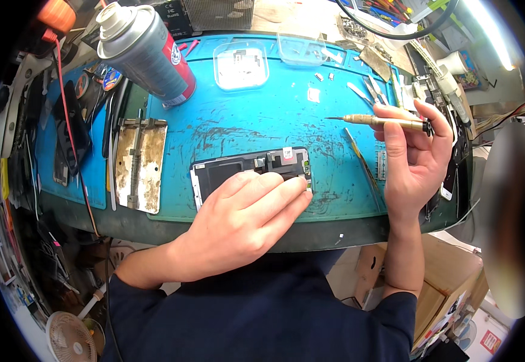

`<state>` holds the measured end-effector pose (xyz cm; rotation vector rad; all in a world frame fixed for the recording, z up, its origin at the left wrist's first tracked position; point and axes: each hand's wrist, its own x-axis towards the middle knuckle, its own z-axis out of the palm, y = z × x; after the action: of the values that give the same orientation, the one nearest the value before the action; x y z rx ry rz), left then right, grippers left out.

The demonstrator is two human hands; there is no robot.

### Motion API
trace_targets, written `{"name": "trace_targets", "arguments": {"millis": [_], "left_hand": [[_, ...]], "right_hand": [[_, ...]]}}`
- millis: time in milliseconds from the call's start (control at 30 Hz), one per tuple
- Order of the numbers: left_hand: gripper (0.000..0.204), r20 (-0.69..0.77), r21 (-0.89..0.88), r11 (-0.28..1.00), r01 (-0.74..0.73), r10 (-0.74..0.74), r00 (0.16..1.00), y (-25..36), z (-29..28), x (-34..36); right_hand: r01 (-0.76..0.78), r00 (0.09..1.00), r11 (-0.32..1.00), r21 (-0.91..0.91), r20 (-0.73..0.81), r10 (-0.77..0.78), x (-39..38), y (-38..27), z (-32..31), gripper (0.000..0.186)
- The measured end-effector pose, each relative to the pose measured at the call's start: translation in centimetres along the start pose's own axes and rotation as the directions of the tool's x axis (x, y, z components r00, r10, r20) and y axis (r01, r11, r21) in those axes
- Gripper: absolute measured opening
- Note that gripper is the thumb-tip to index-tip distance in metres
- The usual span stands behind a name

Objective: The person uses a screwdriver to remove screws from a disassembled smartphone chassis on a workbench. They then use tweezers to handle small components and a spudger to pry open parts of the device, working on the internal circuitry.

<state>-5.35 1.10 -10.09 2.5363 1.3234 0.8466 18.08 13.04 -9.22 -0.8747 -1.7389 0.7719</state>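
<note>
My left hand (244, 223) lies over a disassembled dark phone (216, 171), fingers bent together with tips at its right end; my thumb is hidden. The phone shows black internal parts and a small white label (287, 153). My right hand (413, 163) is raised at the right, closed around a gold screwdriver (359, 119), its thin tip pointing left above the blue mat (226, 120). Below it a pair of thin tweezers (359, 163) lies on the mat.
A spray can (145, 57) stands back left beside clear tubs (240, 66). A stained metal holder (151, 172) lies left, with cables and tools beyond. More tools (376, 90) crowd the right, under a black hose (407, 30). A fan (69, 335) is low left.
</note>
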Motion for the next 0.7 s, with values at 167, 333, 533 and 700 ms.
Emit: {"name": "trace_targets", "arguments": {"millis": [167, 333, 533, 700], "left_hand": [[0.044, 0.009, 0.017, 1.000, -0.013, 0.013, 1.000, -0.07, 0.02, 0.06], [0.044, -0.007, 0.042, 0.999, -0.024, 0.024, 1.000, -0.11, 0.20, 0.05], [0.045, -0.003, 0.068, 0.997, -0.021, 0.021, 1.000, 0.03, 0.18, 0.08], [0.044, 0.005, 0.085, 0.996, -0.030, 0.030, 1.000, -0.01, 0.10, 0.08]], "right_hand": [[-0.021, 1.000, 0.999, 0.028, -0.016, 0.021, -0.08, 0.14, -0.05, 0.042], [-0.032, 0.999, 0.999, 0.037, -0.018, 0.033, -0.23, 0.01, -0.15, 0.043], [0.010, 1.000, 0.998, 0.056, -0.015, -0.009, -0.34, 0.15, -0.30, 0.044], [0.033, 0.999, 0.997, 0.064, -0.009, -0.032, -0.34, 0.15, -0.31, 0.044]]}}
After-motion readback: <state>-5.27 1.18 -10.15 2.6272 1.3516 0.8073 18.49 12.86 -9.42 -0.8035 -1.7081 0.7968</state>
